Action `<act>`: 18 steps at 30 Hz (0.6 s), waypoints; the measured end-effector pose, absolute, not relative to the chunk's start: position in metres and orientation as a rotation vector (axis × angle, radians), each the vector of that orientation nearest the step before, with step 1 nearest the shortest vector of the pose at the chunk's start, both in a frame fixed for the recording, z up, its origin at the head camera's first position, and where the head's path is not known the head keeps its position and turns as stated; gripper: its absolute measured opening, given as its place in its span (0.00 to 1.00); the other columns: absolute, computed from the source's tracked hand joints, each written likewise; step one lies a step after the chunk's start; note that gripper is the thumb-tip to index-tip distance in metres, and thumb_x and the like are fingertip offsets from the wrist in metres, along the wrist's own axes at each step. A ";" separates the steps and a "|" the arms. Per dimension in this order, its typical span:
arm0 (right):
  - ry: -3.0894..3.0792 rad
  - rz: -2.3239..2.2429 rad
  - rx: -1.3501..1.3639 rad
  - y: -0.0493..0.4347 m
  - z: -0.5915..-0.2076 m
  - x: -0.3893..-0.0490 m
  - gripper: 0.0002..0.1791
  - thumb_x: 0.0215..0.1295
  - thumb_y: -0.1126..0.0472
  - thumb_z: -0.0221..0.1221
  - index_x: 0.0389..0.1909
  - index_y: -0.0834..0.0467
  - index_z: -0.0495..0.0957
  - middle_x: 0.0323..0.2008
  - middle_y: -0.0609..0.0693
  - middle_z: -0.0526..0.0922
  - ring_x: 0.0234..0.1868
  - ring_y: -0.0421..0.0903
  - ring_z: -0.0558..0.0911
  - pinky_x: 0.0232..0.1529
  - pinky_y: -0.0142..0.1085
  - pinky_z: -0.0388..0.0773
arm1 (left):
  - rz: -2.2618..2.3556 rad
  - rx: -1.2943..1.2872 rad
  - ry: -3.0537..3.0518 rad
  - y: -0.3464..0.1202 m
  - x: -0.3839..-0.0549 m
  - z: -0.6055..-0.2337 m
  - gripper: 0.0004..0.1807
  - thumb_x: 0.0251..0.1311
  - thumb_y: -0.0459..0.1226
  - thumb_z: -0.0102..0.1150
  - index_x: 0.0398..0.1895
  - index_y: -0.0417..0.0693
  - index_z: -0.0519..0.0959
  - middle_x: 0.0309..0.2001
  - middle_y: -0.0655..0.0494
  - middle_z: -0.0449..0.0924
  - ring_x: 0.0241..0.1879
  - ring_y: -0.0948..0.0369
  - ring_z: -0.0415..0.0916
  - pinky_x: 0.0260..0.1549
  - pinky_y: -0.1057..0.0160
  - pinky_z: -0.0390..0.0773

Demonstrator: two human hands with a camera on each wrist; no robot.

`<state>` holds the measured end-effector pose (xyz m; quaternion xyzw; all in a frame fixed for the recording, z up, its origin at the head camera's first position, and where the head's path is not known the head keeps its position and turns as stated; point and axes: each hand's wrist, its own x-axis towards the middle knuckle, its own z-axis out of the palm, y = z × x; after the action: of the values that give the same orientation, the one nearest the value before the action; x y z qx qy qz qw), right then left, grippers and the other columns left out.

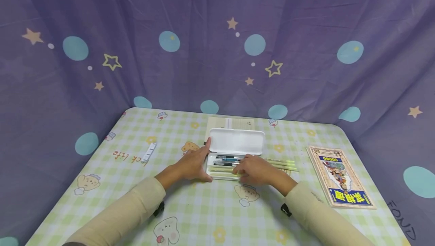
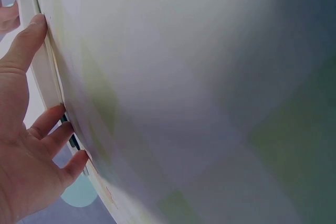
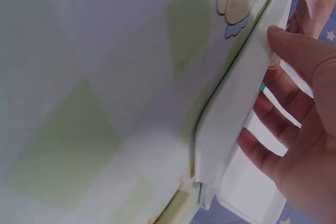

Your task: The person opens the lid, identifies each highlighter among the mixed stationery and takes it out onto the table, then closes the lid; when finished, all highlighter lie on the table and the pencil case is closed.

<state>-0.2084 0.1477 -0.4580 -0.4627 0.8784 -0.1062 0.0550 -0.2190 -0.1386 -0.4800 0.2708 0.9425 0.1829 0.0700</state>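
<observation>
1. Case (image 1: 236,141) lies between left hand (image 1: 194,163), spread against its end, and right hand (image 1: 255,170).
2. Right hand reaches among pens (image 1: 223,163); whether gripping, I can't tell.
3. Arranging, probably; next wants steady bracing.

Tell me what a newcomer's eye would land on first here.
Likely first, the open white case holding pens around the middle of the table, with the left grip at its left end and the right grip over its right part. Next, the bright-covered book lying near the table's right edge. Behind hangs the star-patterned purple curtain.
</observation>
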 end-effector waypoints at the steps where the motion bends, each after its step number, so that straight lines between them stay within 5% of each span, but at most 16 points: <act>1: 2.661 -0.328 -1.428 0.149 -0.458 -0.209 0.14 0.61 0.58 0.70 0.49 0.48 0.88 0.32 0.40 0.85 0.33 0.35 0.76 0.46 0.38 0.75 | 0.549 0.813 2.836 -0.138 -0.219 -0.480 0.83 0.36 0.60 0.82 0.82 0.40 0.32 0.69 0.46 0.73 0.66 0.49 0.74 0.64 0.44 0.70; 10: 2.663 -0.415 -1.534 0.157 -0.464 -0.212 0.16 0.62 0.59 0.70 0.51 0.48 0.88 0.28 0.39 0.83 0.30 0.33 0.72 0.44 0.36 0.74 | 0.553 0.817 2.828 -0.138 -0.219 -0.480 0.83 0.36 0.60 0.82 0.82 0.40 0.31 0.70 0.46 0.72 0.67 0.50 0.73 0.64 0.44 0.70; 18: 2.703 -0.539 -1.450 0.167 -0.466 -0.209 0.14 0.66 0.59 0.67 0.52 0.50 0.87 0.35 0.40 0.87 0.36 0.39 0.80 0.49 0.41 0.76 | 0.550 0.804 2.823 -0.139 -0.220 -0.480 0.83 0.37 0.61 0.82 0.82 0.41 0.31 0.74 0.44 0.67 0.70 0.49 0.70 0.64 0.43 0.69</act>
<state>-0.2090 0.1671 -0.4664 -0.4654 0.8679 -0.1732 0.0136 -0.2195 -0.1391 -0.4800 0.2683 0.9425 0.1836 0.0777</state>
